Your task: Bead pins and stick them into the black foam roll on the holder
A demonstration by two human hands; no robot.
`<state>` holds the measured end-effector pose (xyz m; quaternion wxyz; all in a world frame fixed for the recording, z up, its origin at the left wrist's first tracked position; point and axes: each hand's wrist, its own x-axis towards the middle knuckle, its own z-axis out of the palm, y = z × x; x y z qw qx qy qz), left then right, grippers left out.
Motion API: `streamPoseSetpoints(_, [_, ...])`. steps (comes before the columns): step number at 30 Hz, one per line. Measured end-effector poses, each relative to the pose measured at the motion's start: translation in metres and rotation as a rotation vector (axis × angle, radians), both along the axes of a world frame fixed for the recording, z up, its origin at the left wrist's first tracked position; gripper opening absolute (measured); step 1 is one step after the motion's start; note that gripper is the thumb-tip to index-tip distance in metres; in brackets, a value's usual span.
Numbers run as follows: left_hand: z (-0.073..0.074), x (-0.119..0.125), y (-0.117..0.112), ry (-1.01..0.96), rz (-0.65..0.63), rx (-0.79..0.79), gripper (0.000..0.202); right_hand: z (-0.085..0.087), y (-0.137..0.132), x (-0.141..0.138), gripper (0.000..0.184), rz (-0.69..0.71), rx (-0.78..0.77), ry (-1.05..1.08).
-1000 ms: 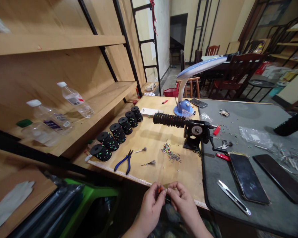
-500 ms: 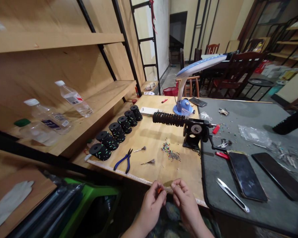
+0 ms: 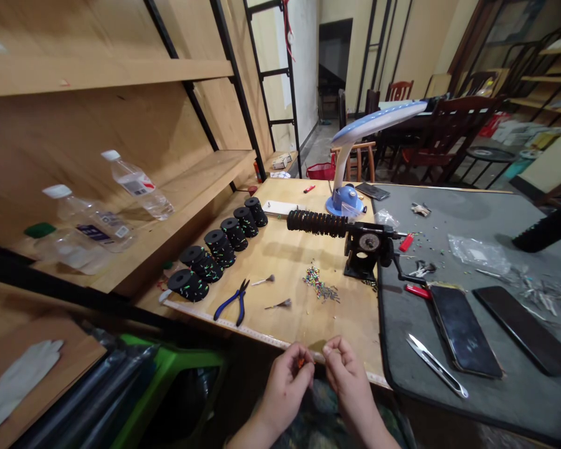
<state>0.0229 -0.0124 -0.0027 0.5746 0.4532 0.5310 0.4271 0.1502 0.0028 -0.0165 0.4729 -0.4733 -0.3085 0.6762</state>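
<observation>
My left hand [image 3: 285, 383] and my right hand [image 3: 345, 374] are held close together just below the near edge of the wooden table [image 3: 290, 262]. The left fingers pinch a tiny orange piece [image 3: 300, 361]. The right fingers are pinched too, on something too thin to make out, perhaps a thread between the hands. On the table ahead lie a heap of small coloured beads [image 3: 320, 285], two little tassels [image 3: 280, 305] and blue-handled pliers [image 3: 232, 302]. A black hand-crank winder [image 3: 364, 246] carries a row of dark rings.
Several black spools [image 3: 215, 252] line the table's left side. A blue desk lamp [image 3: 350, 187] stands behind. On the grey mat [image 3: 453, 349] lie snips [image 3: 436, 366], two phones [image 3: 462, 330], red lighters and plastic bags. Water bottles [image 3: 93, 218] rest on the left shelf. Chairs stand beyond.
My two hands have drawn slightly apart and shifted a little. The view has tilted slightly. Nothing on the table has moved.
</observation>
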Motion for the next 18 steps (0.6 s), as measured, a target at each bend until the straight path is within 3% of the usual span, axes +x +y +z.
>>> streamPoseSetpoints(4, [-0.005,0.000,0.001,0.106,0.043,0.095,0.011,0.001,-0.002,-0.003,0.052,0.011,-0.001,-0.010])
streamPoseSetpoints(9, [-0.004,0.001,0.002,0.117,0.061,0.088,0.019,0.006,-0.001,-0.003,0.052,0.096,0.001,-0.002])
streamPoseSetpoints(18, [0.019,-0.013,0.018,0.130,0.063,0.142,0.016,0.002,-0.001,0.011,0.037,0.317,0.144,-0.187])
